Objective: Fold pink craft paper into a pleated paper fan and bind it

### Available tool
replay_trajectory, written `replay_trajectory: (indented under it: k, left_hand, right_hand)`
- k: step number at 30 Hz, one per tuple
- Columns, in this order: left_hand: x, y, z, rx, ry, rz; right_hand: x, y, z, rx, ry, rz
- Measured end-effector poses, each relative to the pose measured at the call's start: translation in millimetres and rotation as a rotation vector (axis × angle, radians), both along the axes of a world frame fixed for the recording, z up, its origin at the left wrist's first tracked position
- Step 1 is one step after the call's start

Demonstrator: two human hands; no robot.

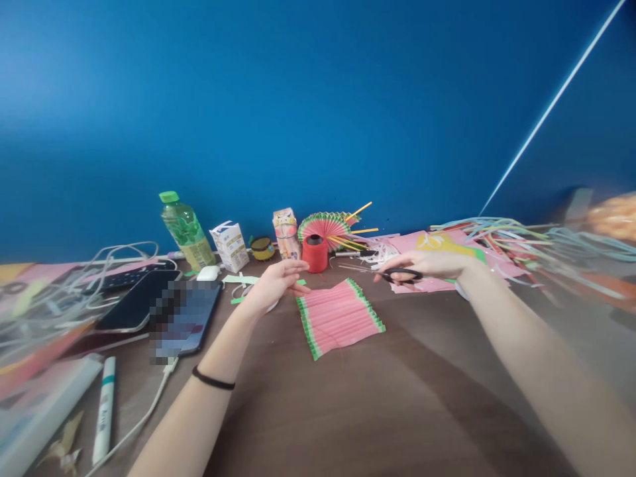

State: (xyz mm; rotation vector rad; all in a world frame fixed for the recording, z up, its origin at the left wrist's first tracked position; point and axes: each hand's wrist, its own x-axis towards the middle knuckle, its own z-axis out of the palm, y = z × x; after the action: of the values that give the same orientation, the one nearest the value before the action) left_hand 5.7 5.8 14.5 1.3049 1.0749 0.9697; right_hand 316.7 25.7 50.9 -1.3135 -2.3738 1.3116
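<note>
Black-handled scissors [403, 274] are in my right hand [431, 264], their blades pointing left toward a spool of red thread [315, 254]. My left hand [278, 283] hovers just left of the spool, fingers stretched out and apart, with no held object visible. Below and between both hands lies a pleated pink paper sheet [340, 316] with green edges, flat on the table. A thin red thread runs across its lower part. Behind the spool stands a finished-looking watermelon-patterned paper fan [325, 225] with yellow sticks.
To the left are a green-capped bottle [187, 232], a small white box [229, 246], phones [142, 301], a marker [104, 411] and cables. A patterned carton [287, 233] and yellow tape roll [262, 248] stand at the back. Pink paper [412, 244] and colourful strips [501, 242] lie right.
</note>
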Motion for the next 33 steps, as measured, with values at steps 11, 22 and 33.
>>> replay_trajectory:
  k: [11,22,33]
  left_hand:
    - [-10.8,3.6,-8.1,-0.063,-0.089,-0.189]
    - [-3.2,3.9,-17.9,-0.202,-0.273,-0.122]
    - [14.5,8.3,-43.1,-0.156,-0.228,-0.062]
  right_hand:
    - [-63.0,16.9,-27.0,-0.202,0.270,0.243]
    - [-77.7,22.5,-50.2,-0.315,0.479,0.285]
    - [-74.7,24.6,-41.8,-0.371,0.797,0.267]
